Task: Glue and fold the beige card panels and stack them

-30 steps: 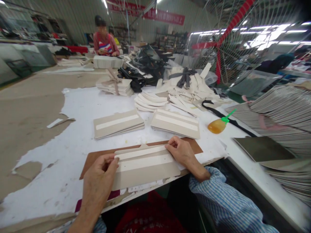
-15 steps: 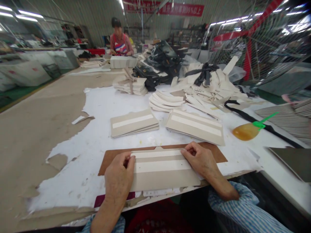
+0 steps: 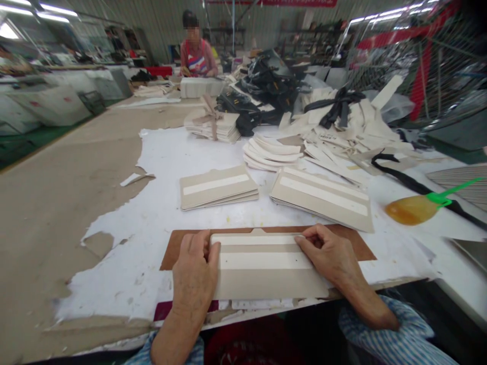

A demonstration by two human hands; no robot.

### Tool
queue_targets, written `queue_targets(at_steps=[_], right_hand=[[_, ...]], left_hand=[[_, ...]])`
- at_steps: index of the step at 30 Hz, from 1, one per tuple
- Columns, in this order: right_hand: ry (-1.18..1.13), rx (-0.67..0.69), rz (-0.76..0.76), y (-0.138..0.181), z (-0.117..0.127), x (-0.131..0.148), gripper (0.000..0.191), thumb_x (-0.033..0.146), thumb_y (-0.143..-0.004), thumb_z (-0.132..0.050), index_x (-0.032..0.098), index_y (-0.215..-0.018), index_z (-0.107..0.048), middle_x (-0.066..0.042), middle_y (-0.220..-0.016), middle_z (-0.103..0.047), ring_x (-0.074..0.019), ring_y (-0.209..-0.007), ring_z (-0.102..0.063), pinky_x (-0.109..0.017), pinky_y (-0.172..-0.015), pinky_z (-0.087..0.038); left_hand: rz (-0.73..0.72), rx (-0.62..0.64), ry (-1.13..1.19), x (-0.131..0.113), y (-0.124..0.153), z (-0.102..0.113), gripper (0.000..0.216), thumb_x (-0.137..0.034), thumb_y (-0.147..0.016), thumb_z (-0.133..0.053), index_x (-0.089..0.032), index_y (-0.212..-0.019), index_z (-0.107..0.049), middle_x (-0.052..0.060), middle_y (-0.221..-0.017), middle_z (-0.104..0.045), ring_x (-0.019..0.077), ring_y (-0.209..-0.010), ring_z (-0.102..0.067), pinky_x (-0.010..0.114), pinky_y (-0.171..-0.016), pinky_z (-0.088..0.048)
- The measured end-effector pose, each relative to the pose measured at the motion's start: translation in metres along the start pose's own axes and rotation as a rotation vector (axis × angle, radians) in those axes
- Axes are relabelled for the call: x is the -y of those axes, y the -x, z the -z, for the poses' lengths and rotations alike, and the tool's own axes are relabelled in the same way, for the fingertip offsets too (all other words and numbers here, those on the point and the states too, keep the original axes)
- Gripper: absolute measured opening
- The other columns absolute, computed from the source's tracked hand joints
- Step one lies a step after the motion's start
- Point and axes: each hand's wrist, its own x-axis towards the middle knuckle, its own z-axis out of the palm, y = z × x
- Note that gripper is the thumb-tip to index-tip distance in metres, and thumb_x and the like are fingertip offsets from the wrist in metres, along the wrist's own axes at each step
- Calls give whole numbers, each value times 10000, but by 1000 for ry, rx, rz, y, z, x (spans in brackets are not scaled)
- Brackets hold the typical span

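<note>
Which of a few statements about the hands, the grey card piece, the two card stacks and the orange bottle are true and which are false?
1. Both hands, left hand and right hand, rest on the grey card piece. True.
2. The card piece lies on a brown board. True.
3. The orange bottle has a red nozzle. False: it is green.
4. The two card stacks, left stack and right stack, are behind the board. True.
5. The right hand holds scissors. False: it only presses the card.

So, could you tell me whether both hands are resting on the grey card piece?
Yes, the left hand presses its left end and the right hand its right end, on the grey card piece.
</note>
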Motion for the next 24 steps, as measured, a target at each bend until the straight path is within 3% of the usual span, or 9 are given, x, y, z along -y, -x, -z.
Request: queue_targets(at_steps=[11,24], right_hand=[[1,16,-31,-1,0,-1,296,557,-766,-624,266,-730,-664,-13,-634,-690,-238,-608,-645,-357,-622,-415],[-31,30,-14,-2,1,5,175,415,-832,-642,249,-776,-642,7,-681,-679,-195,-632,-611,-326,-636,-408]], left_hand=[[-94,33,-13,3,1,-1,270,-343,-952,-514,-222,-977,-753,39,-925,-675,190,-836,-659,312,-737,-498],[-219,-9,-109,10,-3,-3,359,-407,-975,-481,-193,-966,-769,44,-906,-675,175,-759,-633,296,-623,-464]])
